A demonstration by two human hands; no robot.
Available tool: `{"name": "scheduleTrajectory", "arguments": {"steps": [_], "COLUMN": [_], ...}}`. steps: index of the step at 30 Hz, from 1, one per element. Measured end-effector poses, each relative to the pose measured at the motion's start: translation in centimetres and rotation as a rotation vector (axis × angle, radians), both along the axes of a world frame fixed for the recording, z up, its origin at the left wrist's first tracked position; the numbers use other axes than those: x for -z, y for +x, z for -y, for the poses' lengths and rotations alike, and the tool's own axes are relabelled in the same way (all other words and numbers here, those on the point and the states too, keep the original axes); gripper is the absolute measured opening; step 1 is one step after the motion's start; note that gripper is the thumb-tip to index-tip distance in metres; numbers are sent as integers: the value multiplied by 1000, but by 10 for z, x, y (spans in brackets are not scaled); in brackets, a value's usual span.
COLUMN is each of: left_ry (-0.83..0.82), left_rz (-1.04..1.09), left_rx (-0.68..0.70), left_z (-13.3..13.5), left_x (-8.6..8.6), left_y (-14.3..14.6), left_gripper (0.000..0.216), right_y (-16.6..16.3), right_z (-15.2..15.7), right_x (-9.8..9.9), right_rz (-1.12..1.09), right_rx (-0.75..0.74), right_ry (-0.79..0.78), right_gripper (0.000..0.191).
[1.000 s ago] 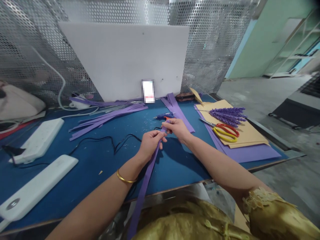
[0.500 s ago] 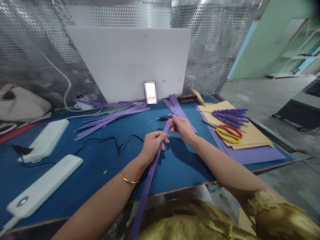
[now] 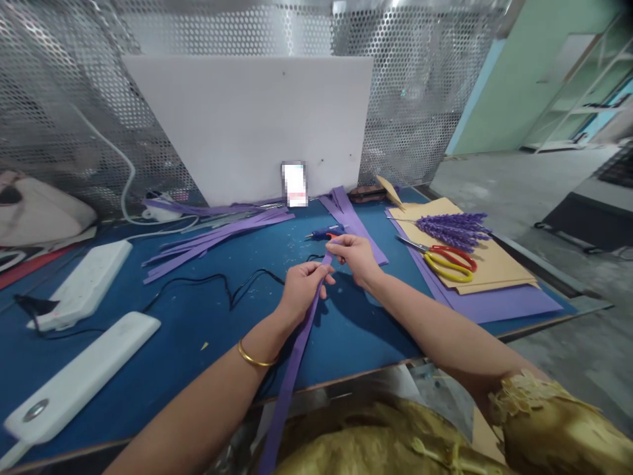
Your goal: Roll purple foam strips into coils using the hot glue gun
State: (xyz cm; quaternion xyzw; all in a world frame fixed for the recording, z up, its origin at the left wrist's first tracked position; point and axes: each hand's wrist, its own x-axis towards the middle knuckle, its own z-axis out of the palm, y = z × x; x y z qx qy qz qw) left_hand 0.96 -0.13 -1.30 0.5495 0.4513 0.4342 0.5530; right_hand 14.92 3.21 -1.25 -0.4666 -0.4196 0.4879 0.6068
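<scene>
A long purple strip [image 3: 289,379] runs from my lap up over the blue table [image 3: 198,316] to both hands. My left hand [image 3: 301,290], with a gold bangle on its wrist, is closed around the strip near its upper part. My right hand [image 3: 355,256] pinches the strip's top end a little farther away. Just beyond my right hand lies a blue glue gun [image 3: 324,232] with its black cord trailing left.
Several loose purple strips [image 3: 212,237] lie at the back left. Red-and-yellow scissors [image 3: 448,262] and a bunch of purple lavender-like sprigs [image 3: 452,227] rest on tan and purple sheets at the right. White power strips [image 3: 79,280] sit at the left. A white board leans on perforated metal.
Both hands keep hold of the strip; the right hand has shifted slightly along its top end. The view wobbled a little.
</scene>
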Motion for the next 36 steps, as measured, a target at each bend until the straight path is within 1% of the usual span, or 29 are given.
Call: {"name": "scheduleTrajectory", "arguments": {"steps": [5, 8, 11, 13, 15, 17, 19, 21, 22, 26, 30, 33, 36], "left_ry": [0, -1, -1, 1, 1, 1, 2, 2, -1, -14, 5, 35, 38], "left_rz": [-10, -2, 5, 1, 2, 8, 12, 9, 5, -10, -22, -18, -14], "left_rx": [10, 5, 13, 17, 9, -15, -30, -31, -25, -19, -25, -20, -14], "left_z": [2, 2, 2, 1, 2, 2, 1, 1, 1, 1, 0, 0, 0], "left_x": [-2, -2, -1, -1, -2, -2, -3, -3, -3, -1, 1, 1, -1], "left_y": [0, -1, -1, 0, 0, -1, -1, -1, 0, 0, 0, 0, 1], "left_gripper": [24, 24, 25, 25, 24, 24, 25, 24, 24, 25, 22, 27, 25], "right_y": [5, 6, 8, 10, 11, 11, 9, 5, 3, 0, 0, 0, 3], "right_z": [0, 0, -1, -3, -3, -1, 2, 5, 7, 9, 9, 7, 2], "right_x": [-4, -6, -7, -8, -9, -10, -9, -7, -6, -4, -3, -2, -1], "right_rz": [59, 85, 106, 93, 47, 23, 62, 105, 108, 90, 118, 86, 43], "right_rx": [-43, -73, -44, -31, -45, -90, -172, -239, -248, -198, -262, -183, -82], "right_ry": [20, 37, 74, 61, 7, -45, -73, -65, -54, -22, -54, -58, -62], "right_gripper": [41, 40, 38, 39, 42, 43, 40, 37, 35, 30, 30, 34, 35]}}
